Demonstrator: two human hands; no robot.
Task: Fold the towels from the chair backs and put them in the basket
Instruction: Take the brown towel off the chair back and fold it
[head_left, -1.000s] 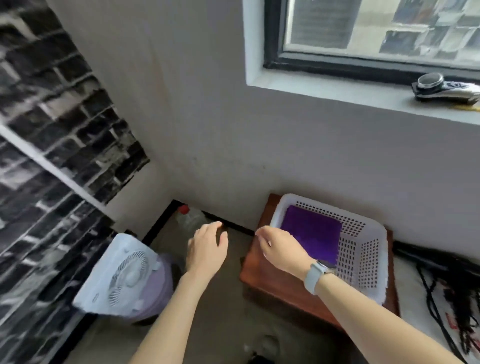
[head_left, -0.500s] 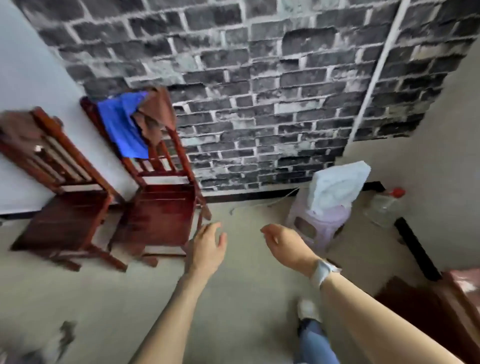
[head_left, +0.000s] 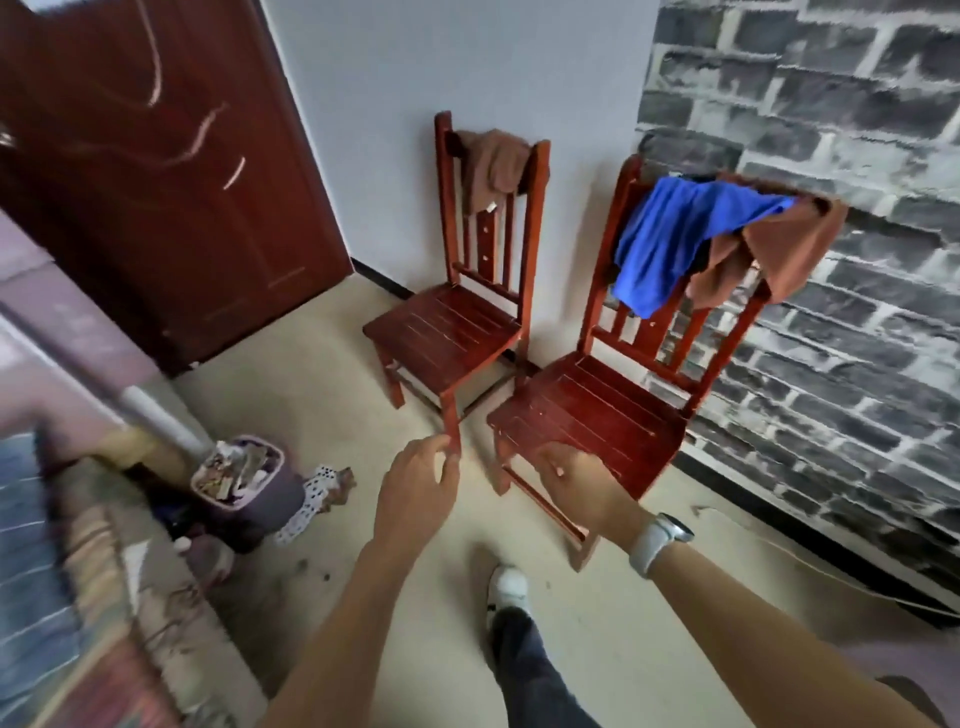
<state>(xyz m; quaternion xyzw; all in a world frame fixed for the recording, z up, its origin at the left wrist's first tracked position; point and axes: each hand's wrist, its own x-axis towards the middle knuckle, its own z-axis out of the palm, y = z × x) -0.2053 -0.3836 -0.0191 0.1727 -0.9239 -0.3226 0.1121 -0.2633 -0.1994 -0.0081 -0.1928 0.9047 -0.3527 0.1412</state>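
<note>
Two red wooden chairs stand against the walls. A brown towel (head_left: 493, 166) hangs over the back of the left chair (head_left: 457, 332). Over the back of the right chair (head_left: 597, 405) lie a blue towel (head_left: 670, 234) and a second brown towel (head_left: 769, 249), side by side. My left hand (head_left: 415, 493) and my right hand (head_left: 582, 483) are held out in front of me, low, short of the chairs' seats. Both hold nothing, their fingers loosely curled. The basket is out of view.
A dark red door (head_left: 156, 182) fills the left wall. A purple waste bin (head_left: 244, 483) full of scraps stands on the floor at the left, beside a bed edge (head_left: 78, 571). My foot in a white shoe (head_left: 509, 587) is on the pale floor. A brick-patterned wall is on the right.
The view has swung left, from the basket with a purple towel in it, past the brick wall, to the two chairs. Both hands stayed empty and held out in front.
</note>
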